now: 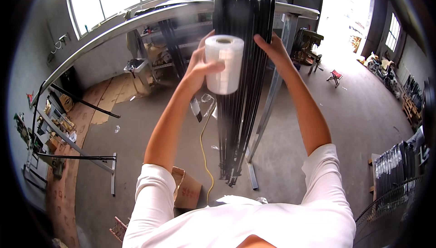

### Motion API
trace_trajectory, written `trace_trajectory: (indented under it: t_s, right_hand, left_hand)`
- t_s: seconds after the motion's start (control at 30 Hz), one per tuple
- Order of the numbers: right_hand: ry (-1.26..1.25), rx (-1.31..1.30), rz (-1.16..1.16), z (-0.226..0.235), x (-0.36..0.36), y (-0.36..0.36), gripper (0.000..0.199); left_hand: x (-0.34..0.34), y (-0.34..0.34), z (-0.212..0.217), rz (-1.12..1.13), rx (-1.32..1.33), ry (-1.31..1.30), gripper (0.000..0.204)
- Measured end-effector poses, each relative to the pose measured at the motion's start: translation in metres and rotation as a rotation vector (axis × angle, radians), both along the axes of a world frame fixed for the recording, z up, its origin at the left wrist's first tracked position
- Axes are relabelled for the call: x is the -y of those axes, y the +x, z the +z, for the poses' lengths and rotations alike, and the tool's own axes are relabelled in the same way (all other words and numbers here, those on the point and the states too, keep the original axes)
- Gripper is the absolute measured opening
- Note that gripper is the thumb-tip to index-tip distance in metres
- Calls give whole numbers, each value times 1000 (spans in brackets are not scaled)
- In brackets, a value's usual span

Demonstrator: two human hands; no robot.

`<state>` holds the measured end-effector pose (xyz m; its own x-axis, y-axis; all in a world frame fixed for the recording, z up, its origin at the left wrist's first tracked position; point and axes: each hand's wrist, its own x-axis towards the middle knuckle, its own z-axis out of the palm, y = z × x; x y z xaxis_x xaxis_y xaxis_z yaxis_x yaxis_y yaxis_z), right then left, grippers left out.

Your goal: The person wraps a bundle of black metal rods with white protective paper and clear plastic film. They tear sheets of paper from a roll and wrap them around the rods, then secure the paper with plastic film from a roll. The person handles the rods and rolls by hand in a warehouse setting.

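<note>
Against the upright bundle of black rods, the left hand is closed around a roll of clear plastic film, thumb across its front, holding it at chest height. Just beside it, the right hand rests with fingers spread on the bundle's right edge. Below, a yellow cable and a cardboard box lie on the concrete floor.

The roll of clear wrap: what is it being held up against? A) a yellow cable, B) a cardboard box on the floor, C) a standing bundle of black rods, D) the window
C: the left hand holds the roll of clear wrap against the upright bundle of black rods, which the right hand touches from the other side.
</note>
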<state>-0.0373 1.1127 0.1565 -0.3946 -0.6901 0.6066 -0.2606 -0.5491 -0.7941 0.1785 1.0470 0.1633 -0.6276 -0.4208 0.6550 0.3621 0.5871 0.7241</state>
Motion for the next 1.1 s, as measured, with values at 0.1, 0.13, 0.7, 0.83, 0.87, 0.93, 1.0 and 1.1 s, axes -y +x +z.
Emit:
trace_trajectory:
  t_s: [0.1, 0.13, 0.7, 0.83, 0.87, 0.93, 1.0, 1.1]
  right_hand:
    - [-109, 4, -120, -54, -3, 12, 60]
    - [-130, 11, -167, -73, -4, 15, 63]
    - [-465, -382, -684, -181, -26, 79, 63]
    - [-224, 157, -349, -165, -1, 89, 48]
    - [-286, 140, -393, -173, 13, 78, 44]
    - [-313, 154, -384, -171, 36, 55, 43]
    - [-307, 137, -350, -165, 47, 35, 42]
    - [-309, 57, -284, -158, 49, 15, 40]
  left_hand:
    - [-17, 10, -41, 4, 29, 93, 76]
    - [-21, 11, -54, 6, 44, 123, 77]
    - [-42, -57, -50, -349, 89, 284, 94]
    - [-28, -78, -56, -318, 76, 255, 82]
    - [-28, -85, -57, -315, 59, 240, 80]
    - [-25, -91, -57, -313, 55, 221, 78]
    - [-26, -93, -57, -328, 51, 261, 77]
    - [-32, -99, -59, -287, 23, 260, 77]
